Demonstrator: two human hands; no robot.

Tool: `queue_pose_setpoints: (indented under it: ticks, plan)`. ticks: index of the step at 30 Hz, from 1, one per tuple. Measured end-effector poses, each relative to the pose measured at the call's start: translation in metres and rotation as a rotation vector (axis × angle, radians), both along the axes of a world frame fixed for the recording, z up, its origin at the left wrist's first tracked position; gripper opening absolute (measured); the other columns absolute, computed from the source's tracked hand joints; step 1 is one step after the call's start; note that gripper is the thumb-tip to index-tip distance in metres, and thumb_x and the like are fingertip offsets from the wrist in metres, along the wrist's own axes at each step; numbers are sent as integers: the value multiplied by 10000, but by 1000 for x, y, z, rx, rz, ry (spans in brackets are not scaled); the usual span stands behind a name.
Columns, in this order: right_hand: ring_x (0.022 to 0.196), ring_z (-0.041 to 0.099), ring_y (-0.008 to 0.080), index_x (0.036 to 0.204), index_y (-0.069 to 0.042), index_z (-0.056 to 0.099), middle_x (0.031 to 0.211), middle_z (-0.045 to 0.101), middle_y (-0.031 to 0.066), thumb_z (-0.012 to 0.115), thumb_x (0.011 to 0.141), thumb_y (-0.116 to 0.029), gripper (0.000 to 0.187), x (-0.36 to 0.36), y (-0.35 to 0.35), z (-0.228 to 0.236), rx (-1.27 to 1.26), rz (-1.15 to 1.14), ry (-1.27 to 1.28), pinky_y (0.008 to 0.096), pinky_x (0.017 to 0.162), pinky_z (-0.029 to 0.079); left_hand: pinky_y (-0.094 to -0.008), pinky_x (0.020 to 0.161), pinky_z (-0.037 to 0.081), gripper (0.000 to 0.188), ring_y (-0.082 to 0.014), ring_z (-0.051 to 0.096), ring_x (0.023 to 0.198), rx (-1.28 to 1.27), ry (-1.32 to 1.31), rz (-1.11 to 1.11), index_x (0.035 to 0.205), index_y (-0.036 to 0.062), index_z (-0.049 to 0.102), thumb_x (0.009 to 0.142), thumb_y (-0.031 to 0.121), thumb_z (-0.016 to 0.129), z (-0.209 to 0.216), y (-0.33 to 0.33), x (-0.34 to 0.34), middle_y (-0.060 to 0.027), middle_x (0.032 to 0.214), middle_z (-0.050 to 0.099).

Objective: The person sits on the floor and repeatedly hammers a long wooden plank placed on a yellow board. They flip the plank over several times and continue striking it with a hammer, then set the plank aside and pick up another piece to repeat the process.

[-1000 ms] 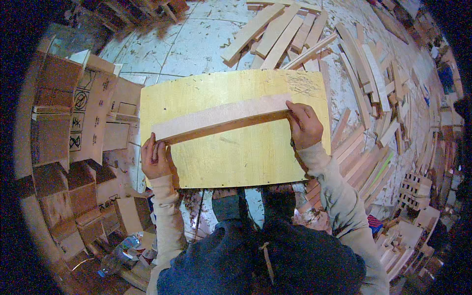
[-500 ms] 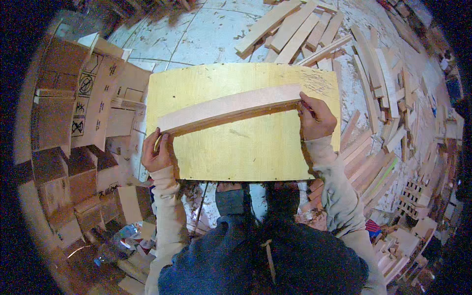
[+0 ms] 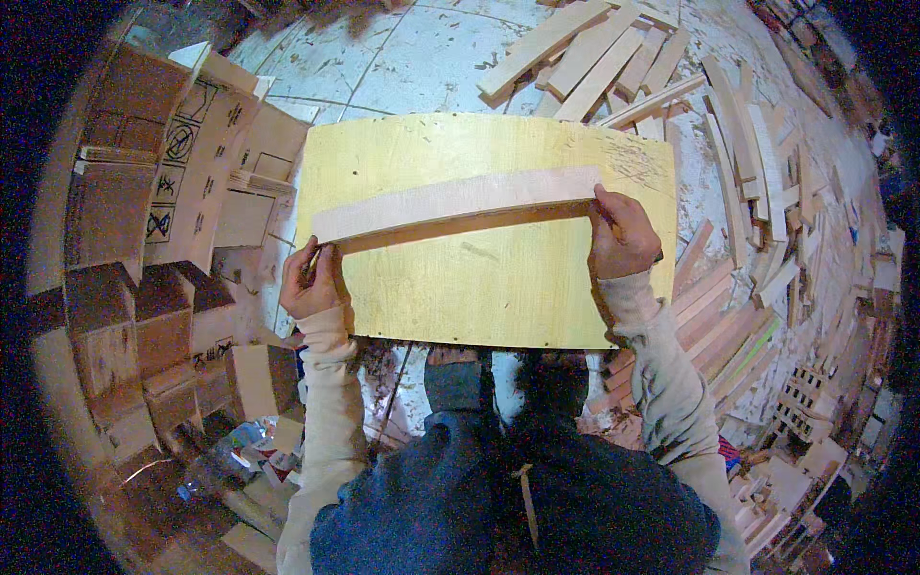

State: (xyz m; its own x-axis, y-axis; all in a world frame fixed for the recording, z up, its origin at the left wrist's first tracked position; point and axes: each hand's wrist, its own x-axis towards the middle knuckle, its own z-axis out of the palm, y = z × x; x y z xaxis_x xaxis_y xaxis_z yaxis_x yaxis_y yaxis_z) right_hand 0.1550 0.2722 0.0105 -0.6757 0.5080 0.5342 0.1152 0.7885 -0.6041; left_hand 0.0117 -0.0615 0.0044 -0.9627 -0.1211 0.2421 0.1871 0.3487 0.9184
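A long pale wooden board [image 3: 455,203] stretches slantwise across the yellow panel [image 3: 460,297], its right end farther away than its left. My left hand [image 3: 311,279] pinches the near left end between thumb and fingers. At the other end, my right hand [image 3: 625,232] grips the corner, thumb and fingers closed on it. A dark shadow runs along the board's near edge; whether it rests on the panel or is held just above it, I cannot tell. Scribbled marks show on the panel's far right corner.
Open cardboard boxes [image 3: 206,182] stand along the left. Several loose boards [image 3: 585,62] are piled on the floor beyond the panel, and more planks [image 3: 714,311] lie to the right. Crumpled plastic [image 3: 254,441] sits at the lower left. Shavings litter the tiled floor.
The view has shifted slightly, so the surroundings sit farther right. The board's near face shows thinner now, as though it has tilted a little. Both hands keep their grip.
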Motion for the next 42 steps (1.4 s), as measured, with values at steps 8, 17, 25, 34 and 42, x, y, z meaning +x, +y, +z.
queue_pose_setpoints:
  ticks: [8,17,25,34,42]
  plan:
    - [1045,584,320,1162,-34,622,1170,589,163,635,804,20,362,9,-3,12,265,75,-224,383,775,543,-251,740,532,221,-157,642,833,-76,25,6,1026,-40,675,808,-18,704,-3,-8,0,-115,925,673]
    - [1080,564,351,1163,33,595,1203,586,172,631,762,43,402,8,-5,18,398,92,-239,406,891,492,-380,716,531,275,-275,672,810,-614,1,248,1109,18,628,876,164,619,32,-159,28,-151,916,700]
    - [1027,575,345,1100,55,617,1174,603,167,617,767,35,333,10,2,8,363,102,-208,400,871,496,-466,716,514,211,-378,656,814,-1435,-614,-345,1006,54,652,836,173,610,-20,-244,43,-185,904,687]
    - [1029,577,313,1161,26,595,1221,587,146,576,713,14,448,11,1,6,342,91,-186,379,830,499,-461,704,524,191,-359,662,804,-1227,-491,-409,969,65,656,836,197,618,-7,-234,45,-173,913,688]
    - [1015,584,313,1188,1,587,1241,581,134,577,725,-40,466,11,0,-1,367,57,-173,392,806,505,-288,724,542,222,-193,664,827,-469,20,-224,1095,-33,626,874,-28,606,93,-93,31,-125,962,672]
